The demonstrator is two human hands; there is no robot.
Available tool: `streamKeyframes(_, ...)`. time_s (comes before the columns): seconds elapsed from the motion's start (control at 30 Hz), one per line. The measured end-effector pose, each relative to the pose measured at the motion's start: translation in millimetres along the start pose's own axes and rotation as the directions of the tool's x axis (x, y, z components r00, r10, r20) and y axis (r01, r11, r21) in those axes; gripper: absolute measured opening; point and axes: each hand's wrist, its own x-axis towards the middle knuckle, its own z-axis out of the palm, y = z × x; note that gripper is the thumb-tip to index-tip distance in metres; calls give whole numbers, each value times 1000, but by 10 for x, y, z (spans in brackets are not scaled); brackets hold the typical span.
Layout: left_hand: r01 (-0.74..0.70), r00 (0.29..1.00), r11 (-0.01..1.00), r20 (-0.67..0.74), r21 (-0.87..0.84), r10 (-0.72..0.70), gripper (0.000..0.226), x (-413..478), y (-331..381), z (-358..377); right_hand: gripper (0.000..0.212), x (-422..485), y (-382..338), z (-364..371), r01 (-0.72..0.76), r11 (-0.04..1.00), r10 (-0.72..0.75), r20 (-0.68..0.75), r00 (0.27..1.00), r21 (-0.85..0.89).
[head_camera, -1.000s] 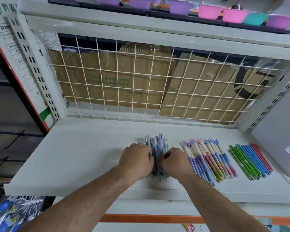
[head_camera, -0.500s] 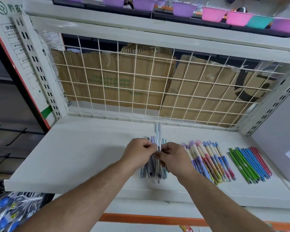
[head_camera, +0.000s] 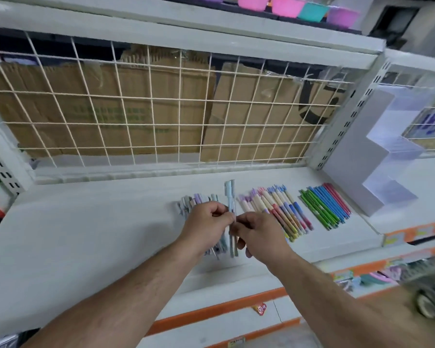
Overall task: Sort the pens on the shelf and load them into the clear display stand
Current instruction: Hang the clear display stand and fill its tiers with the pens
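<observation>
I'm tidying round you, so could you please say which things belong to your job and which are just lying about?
Job: held pens, pastel pile, cream pens, green-blue-red pens, display stand.
Lying about: plastic bowls, cardboard.

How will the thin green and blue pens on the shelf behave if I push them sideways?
The thin green and blue pens look round and smooth, so they would probably roll apart on the flat shelf. They seem stiff and light, being slim and straight.
</observation>
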Motion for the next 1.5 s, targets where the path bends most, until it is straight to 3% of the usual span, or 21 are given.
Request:
streamKeyframes(0.2, -60, 995, 998, 80, 18, 58, 15, -70, 119, 413, 24, -203, 202, -332, -32, 999, 35, -117, 993, 32)
streamKeyframes(0.43, -108, 988, 992, 114, 69, 100, 13, -185, 345, 1037, 5, -404, 484, -902, 26, 996, -12, -167, 986, 86)
streamKeyframes(0.97, -71, 996, 995, 61, 73, 66, 11, -579, 986, 2945, 10, -688, 1200, -2952, 60, 992, -44, -152, 987, 107)
streamKeyframes(1.2, -94, 993, 995, 70, 34, 91, 10, -209, 1264, 3206, 6, -321, 1224, -3389, 115, 990, -96, -199, 975, 87)
streamKeyframes(1.5, -252, 964, 968, 88, 0, 251, 13, 820, 1813, 3399, 6, 522, 821, -4032, 187, 981, -168, -267, 949, 45)
